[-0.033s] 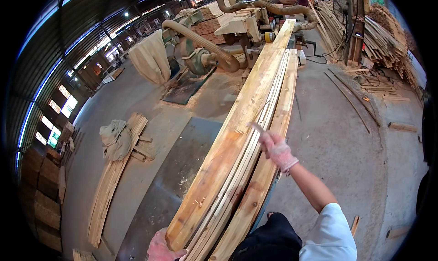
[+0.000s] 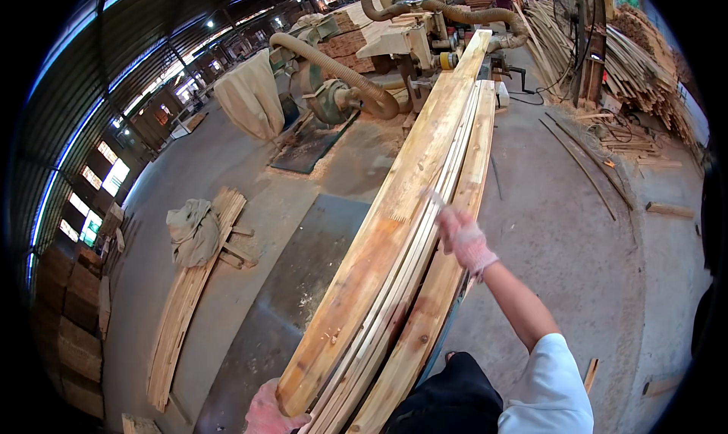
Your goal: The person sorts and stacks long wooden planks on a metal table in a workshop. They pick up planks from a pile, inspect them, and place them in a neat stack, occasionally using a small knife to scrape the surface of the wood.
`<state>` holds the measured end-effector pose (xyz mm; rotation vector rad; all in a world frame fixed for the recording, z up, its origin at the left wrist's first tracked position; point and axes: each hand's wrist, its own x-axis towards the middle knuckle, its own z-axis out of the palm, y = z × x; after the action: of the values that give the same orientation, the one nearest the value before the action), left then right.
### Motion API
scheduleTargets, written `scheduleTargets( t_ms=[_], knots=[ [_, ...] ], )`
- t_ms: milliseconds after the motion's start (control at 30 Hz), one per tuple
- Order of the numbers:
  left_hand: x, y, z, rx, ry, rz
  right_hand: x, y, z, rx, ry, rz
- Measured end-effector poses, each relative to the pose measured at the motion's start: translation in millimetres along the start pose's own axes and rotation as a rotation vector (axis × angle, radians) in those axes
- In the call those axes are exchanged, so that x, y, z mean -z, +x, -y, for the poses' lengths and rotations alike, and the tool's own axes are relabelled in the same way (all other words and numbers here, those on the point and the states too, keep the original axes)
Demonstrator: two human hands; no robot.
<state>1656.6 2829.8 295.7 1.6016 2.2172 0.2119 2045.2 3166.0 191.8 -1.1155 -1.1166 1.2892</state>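
A long, wide wooden board (image 2: 356, 282) with a finger-jointed seam lies across my view, running away from me. My left hand (image 2: 269, 410), in a pinkish work glove, is wrapped round its near end. My right hand (image 2: 462, 241), in a similar glove, hovers just over the right edge of the board. It is closed on a thin, pale stick-like thing (image 2: 434, 199), too blurred to name. Several narrow strips (image 2: 394, 294) and another thick board (image 2: 421, 335) lie alongside on the right, with a dark gap between.
A woodworking machine (image 2: 413, 51) with ribbed hoses (image 2: 334, 62) stands at the far end. On the left floor lie planks (image 2: 182, 305) with a grey cloth (image 2: 193, 233) on them. Timber piles (image 2: 641, 78) and loose sticks (image 2: 584, 165) are on the right.
My right hand has shifted slightly right and away from me, with the thin thing in it. My left hand stays on the board's end.
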Motion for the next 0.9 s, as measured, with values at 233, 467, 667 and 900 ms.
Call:
scheduleTargets(
  t_ms=[233, 467, 667, 900],
  knots=[
    [-3.6, 5.4, 16.3, -0.029, -0.084, 0.032, -36.3, -21.4, -4.5, -0.099, 0.212, -0.028],
    [-11.2, 10.9, 28.0, -0.041, -0.21, 0.101, -4.6, 16.1, 12.1, -0.106, 0.221, -0.104],
    [-6.8, 7.8, 21.6, 0.017, 0.012, 0.021, -40.5, -32.9, 4.2, -0.2, 0.043, 0.213],
    [-9.6, 5.9, 8.2, 0.093, 0.066, 0.017, -59.2, -25.5, 17.8, -0.217, 0.096, 0.191]
  ],
)
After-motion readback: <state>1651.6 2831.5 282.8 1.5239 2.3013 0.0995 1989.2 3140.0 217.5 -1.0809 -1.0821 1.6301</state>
